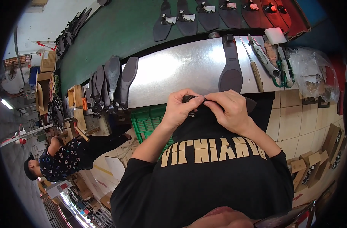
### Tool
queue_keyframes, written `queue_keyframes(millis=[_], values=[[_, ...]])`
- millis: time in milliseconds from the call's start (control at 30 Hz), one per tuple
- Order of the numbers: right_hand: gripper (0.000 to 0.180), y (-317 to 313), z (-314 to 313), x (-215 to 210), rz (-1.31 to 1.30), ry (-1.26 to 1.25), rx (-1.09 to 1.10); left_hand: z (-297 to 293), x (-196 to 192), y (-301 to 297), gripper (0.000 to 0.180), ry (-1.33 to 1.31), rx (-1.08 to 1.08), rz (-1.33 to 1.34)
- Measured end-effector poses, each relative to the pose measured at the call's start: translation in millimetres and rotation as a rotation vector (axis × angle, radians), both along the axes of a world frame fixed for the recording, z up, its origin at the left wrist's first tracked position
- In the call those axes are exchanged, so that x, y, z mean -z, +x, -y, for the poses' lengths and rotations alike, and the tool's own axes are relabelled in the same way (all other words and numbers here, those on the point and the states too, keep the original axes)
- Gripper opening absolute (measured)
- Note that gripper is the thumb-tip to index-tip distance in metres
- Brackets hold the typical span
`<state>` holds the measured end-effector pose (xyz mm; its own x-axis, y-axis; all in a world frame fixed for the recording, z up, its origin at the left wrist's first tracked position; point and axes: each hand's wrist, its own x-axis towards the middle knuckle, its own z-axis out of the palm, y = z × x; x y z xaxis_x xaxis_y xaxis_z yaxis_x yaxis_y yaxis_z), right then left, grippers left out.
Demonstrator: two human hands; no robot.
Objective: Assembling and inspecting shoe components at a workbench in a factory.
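My left hand (pixel 181 107) is closed round a small black piece, perhaps a shoe strap (pixel 189 99), in front of my chest. Thumb and fingers of my right hand (pixel 232 110) pinch together at the tip of the left thumb; whatever they grip is too small to make out. Beside the right hand shows the rounded end of a dark sole (pixel 251 105), the rest hidden behind the hand. Just beyond my hands, a dark heeled sole (pixel 230 64) lies on the metal bench top (pixel 173 64).
To the right lie an awl (pixel 255 72), a utility knife (pixel 264 57), green-handled scissors (pixel 283 70) and a plastic bag (pixel 314 70). Dark soles (pixel 128 78) stand at left. Strapped soles (pixel 186 19) line the green table (pixel 116 30). A green crate (pixel 147 121) is below; another person (pixel 67 155) stands left.
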<state>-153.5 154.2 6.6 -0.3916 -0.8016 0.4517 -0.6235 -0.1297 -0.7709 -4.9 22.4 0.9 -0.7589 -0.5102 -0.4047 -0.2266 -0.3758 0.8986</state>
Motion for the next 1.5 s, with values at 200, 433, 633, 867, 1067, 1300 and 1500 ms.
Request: queue_keyframes(millis=[200,433,633,867,1067,1300,1500], values=[[0.007,-7.5,3.4,0.9,0.19,0.093,-0.035,6.1,4.8,-2.6,0.014,-0.21,0.117,0.027],[0.022,-56.1,8.1,-16.3,-0.081,-0.065,0.277,33.6,7.1,19.2,0.018,0.078,-0.113,-0.111],[0.033,-99.1,-12.0,47.5,-0.194,0.104,0.514,45.4,9.9,31.4,0.034,0.193,-0.297,-0.035],[0.035,-86.0,-14.5,46.4,-0.008,0.022,0.536,35.1,29.6,13.0,0.037,0.999,-0.48,-0.286],[0.049,2.3,-4.3,6.5,0.636,0.275,-0.191,19.6,21.9,-11.6,0.024,1.119,-0.477,-0.265],[0.052,20.8,5.0,32.2,0.679,0.229,-0.181,9.7,26.4,-17.5,0.018,1.139,-0.495,-0.298],[0.03,5.0,2.6,22.6,1.072,0.23,-0.206,1.9,25.4,-17.0,0.02,0.97,-0.417,-0.319]])
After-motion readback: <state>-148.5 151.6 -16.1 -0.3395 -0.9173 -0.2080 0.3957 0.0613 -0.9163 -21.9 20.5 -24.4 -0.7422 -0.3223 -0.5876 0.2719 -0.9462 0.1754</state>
